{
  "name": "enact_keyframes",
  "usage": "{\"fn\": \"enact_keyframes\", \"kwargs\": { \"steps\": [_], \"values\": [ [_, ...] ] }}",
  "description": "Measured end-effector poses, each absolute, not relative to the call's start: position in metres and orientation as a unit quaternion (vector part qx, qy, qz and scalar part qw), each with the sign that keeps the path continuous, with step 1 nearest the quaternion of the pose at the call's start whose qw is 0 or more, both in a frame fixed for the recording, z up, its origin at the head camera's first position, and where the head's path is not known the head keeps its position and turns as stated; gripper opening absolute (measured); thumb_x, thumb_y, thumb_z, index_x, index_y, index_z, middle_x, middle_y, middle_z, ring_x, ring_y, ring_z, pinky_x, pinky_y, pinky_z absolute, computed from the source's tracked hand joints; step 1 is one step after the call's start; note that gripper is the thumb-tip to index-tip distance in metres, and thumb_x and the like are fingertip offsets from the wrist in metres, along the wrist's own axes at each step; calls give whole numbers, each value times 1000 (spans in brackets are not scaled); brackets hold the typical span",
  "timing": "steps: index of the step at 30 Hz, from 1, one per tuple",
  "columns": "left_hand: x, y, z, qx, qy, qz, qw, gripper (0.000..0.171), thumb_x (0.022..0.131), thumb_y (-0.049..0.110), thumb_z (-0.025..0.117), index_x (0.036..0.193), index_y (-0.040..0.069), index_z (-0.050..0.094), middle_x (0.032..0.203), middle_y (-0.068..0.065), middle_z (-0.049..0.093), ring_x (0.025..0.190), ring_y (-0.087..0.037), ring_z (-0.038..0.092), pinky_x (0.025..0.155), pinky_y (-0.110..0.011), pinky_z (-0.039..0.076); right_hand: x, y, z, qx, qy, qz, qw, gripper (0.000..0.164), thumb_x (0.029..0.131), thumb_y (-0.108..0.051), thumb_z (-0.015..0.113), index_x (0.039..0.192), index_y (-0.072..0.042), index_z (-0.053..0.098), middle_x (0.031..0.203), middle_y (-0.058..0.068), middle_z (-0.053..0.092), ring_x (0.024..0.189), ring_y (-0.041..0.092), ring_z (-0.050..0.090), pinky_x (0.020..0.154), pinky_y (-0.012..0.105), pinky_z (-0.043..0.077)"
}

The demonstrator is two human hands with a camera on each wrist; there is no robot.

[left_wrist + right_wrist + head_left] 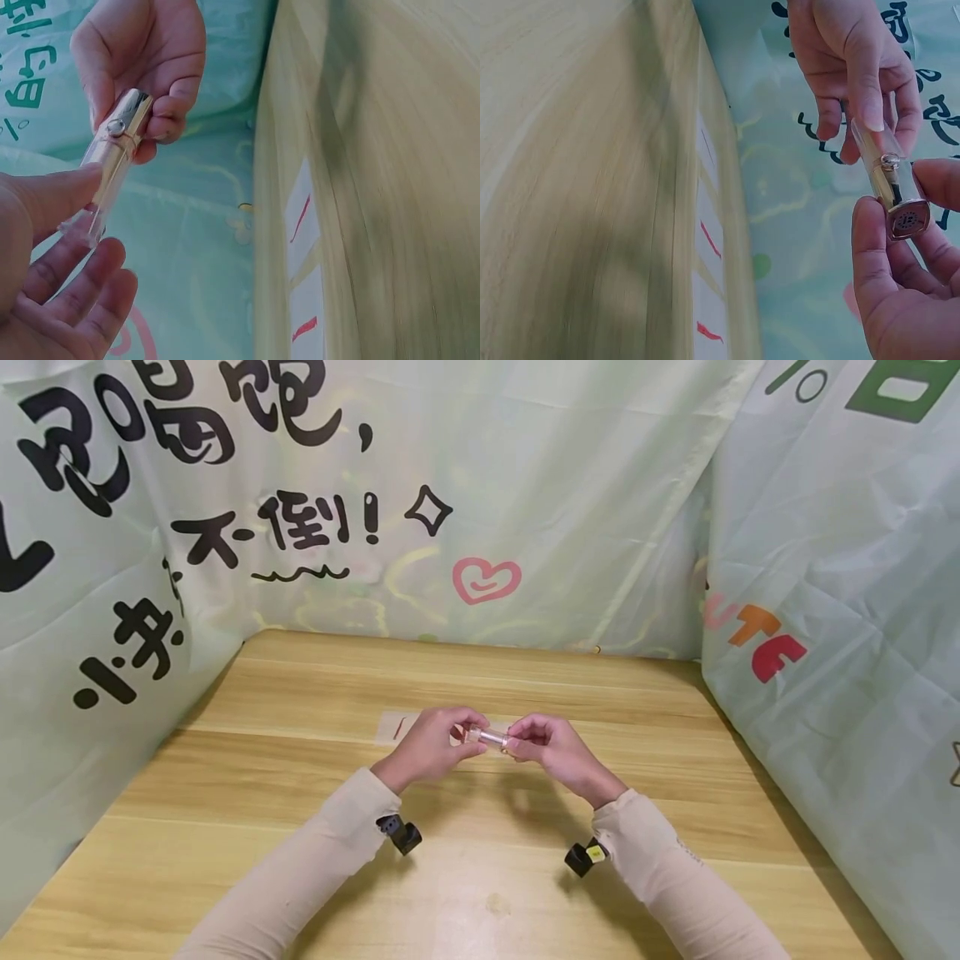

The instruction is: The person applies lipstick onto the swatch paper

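Note:
A lipstick tube (pixel 492 739) with a clear cap and a shiny gold body is held between both hands above the table. My left hand (pixel 431 745) pinches the clear cap end (pixel 94 217) between thumb and fingers. At the opposite end, my right hand (pixel 561 753) grips the gold base (pixel 908 220), whose square bottom has a round label in the right wrist view. A small round ornament (pixel 116 127) sits on the tube's side. The cap surrounds the tube's upper part. Whether any lipstick colour is exposed cannot be told.
Behind the hands, white paper slips with red strokes lie in a row on the wooden table (pixel 480 893); one slip (pixel 390 727) shows left of the left hand, others are partly hidden. Printed cloth (pixel 570 527) hangs around the back and sides.

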State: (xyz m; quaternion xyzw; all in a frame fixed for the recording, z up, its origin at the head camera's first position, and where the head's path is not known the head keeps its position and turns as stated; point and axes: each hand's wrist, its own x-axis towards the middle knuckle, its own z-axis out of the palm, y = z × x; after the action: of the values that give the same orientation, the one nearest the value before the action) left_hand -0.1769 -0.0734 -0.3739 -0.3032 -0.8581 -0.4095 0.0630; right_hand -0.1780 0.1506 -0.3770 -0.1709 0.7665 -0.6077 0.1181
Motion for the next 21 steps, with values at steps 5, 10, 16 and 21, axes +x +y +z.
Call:
{"fn": "enact_keyframes", "kwargs": {
  "steps": [5,10,16,21],
  "values": [
    [-181,-77,-376,-287,-863,-409,70,30,87,14,74,114,4,66,105,-6,67,93,-21,63,78,-29,54,-180,154,-378,-158,762,-618,110,16,91,-1,64,104,7,61,97,13,66,83,20,62,79,34,55],
    [-181,-82,-376,-280,-865,-411,67,32,88,16,73,116,2,65,109,-8,67,99,-25,64,82,-31,54,-183,159,-381,-143,766,-619,99,17,92,-2,64,105,8,60,95,14,65,83,20,61,78,29,54],
    [-181,-94,-381,-257,-874,-408,59,34,90,16,71,120,3,63,116,-9,66,106,-26,62,87,-37,53,-190,165,-387,-110,774,-619,80,15,94,-3,61,105,7,60,96,13,63,82,20,61,79,34,55],
    [-184,-107,-387,-234,-884,-401,53,36,90,16,71,122,3,62,121,-11,64,109,-28,60,89,-40,52,-197,168,-393,-82,765,-636,63,15,94,-1,60,106,9,59,95,11,61,83,17,61,82,36,56]
  ]
}}
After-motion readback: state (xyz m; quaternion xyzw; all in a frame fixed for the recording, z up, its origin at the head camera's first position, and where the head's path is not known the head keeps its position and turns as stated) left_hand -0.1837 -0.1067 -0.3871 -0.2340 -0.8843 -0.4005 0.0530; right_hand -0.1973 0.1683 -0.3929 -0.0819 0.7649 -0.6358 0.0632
